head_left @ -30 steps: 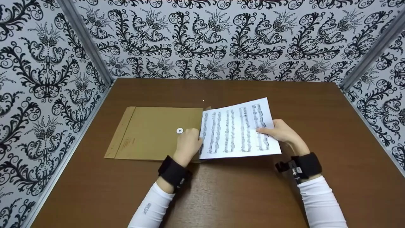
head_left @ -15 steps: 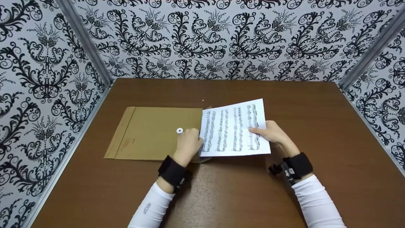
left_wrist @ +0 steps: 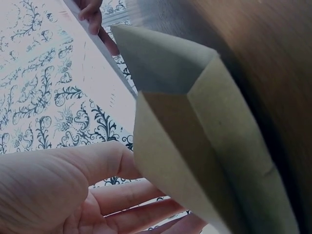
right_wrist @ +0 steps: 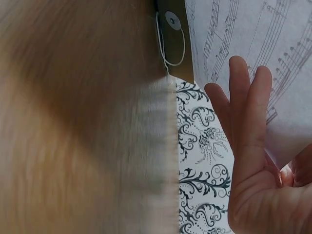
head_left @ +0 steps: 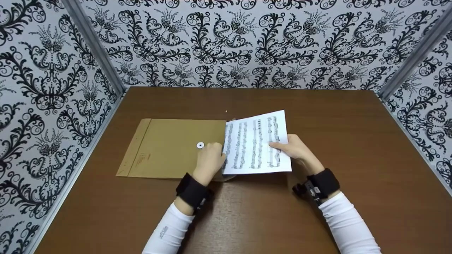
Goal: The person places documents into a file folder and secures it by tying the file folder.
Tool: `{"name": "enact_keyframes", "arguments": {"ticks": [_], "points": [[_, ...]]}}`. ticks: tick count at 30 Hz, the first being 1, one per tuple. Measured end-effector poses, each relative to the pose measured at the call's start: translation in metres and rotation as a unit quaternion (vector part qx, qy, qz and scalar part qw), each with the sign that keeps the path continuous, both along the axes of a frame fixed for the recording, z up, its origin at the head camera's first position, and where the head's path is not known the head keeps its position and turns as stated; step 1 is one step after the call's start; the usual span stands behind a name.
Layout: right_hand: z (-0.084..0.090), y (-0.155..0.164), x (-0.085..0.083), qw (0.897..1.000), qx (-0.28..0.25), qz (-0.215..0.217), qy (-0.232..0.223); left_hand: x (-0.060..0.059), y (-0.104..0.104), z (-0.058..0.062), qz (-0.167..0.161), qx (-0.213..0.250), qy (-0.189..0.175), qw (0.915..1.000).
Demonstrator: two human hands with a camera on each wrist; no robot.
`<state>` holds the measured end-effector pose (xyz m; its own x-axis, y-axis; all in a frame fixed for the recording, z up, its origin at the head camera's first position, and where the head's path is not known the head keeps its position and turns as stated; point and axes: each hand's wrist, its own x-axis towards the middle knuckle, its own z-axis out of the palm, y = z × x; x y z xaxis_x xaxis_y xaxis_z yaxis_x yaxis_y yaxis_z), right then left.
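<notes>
A brown paper envelope [head_left: 166,148] with a white string button [head_left: 200,145] lies flat on the left of the table. My left hand [head_left: 209,160] grips its open right edge and holds the mouth [left_wrist: 195,122] lifted. A white sheet of printed music [head_left: 252,144] has its left edge at that mouth. My right hand [head_left: 295,150] pinches the sheet's right side, with the thumb on top and the fingers [right_wrist: 251,112] spread beneath. In the right wrist view the envelope's flap button and string [right_wrist: 171,20] show beside the sheet [right_wrist: 253,44].
The brown wooden table [head_left: 317,218] is boxed in by patterned black-and-white walls [head_left: 247,42] on the left, back and right. Black camera bands sit on both wrists [head_left: 192,192].
My right hand has slid the sheet of music leftward, so less of it shows outside the envelope's mouth. My left hand and the envelope have stayed put.
</notes>
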<state>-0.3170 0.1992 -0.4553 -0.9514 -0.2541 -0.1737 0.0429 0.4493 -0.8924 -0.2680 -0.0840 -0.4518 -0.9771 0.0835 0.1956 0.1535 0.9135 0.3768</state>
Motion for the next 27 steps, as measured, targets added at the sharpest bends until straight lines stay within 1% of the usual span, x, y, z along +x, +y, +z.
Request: {"name": "enact_keyframes", "arguments": {"ticks": [6,16,23,26,27], "points": [[-0.002,-0.009,-0.004,1.0,-0.011,-0.003,-0.003,0.001,0.0,0.0,-0.002,-0.007,0.019,0.9998],[-0.008,-0.022,-0.011,1.0,-0.028,0.0,-0.005,0.0,-0.001,0.001,-0.003,-0.001,0.001,1.0],[-0.01,-0.034,-0.015,0.999,-0.042,-0.011,-0.016,0.0,-0.001,0.0,-0.004,-0.002,0.018,0.9998],[-0.01,-0.04,-0.015,0.999,-0.041,-0.006,-0.012,0.001,-0.002,0.0,-0.006,-0.004,0.024,0.9997],[-0.01,-0.041,-0.015,0.999,-0.044,-0.004,-0.013,0.001,-0.002,0.0,-0.007,-0.001,0.02,0.9998]]}}
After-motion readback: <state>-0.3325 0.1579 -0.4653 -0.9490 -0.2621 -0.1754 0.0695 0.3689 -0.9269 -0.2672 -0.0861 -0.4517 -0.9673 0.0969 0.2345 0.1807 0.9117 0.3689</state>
